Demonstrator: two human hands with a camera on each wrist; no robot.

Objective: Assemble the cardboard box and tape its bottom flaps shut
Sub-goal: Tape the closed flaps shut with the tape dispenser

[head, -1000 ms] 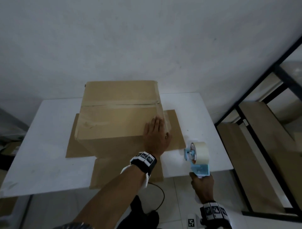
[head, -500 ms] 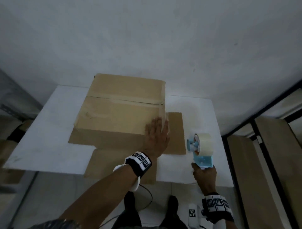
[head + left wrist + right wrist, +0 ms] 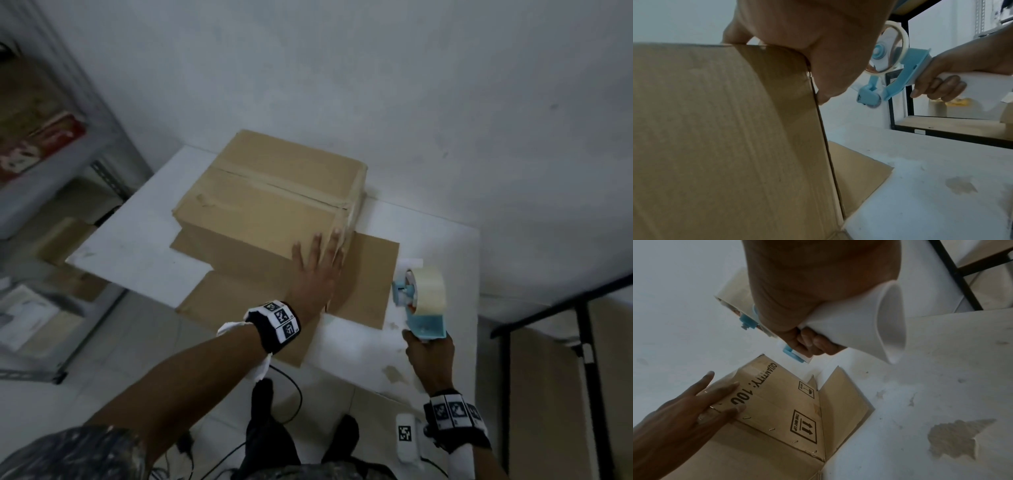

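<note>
Light, stiff cardboard box (image 3: pixel 270 202) near table (image 3: pixel 144 250) far edge, steadied by flat spread left hand (image 3: pixel 317 270) at its corner; right hand (image 3: pixel 430 353) clenched round tape dispenser (image 3: pixel 423 301).

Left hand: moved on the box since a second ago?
No. The left hand still lies flat on the near right corner of the cardboard box; only the head camera has swung.

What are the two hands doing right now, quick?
Left hand: open, straight fingers pressing on the brown cardboard box at its near right corner.
Right hand: closed around the white handle of the blue tape dispenser.
</note>
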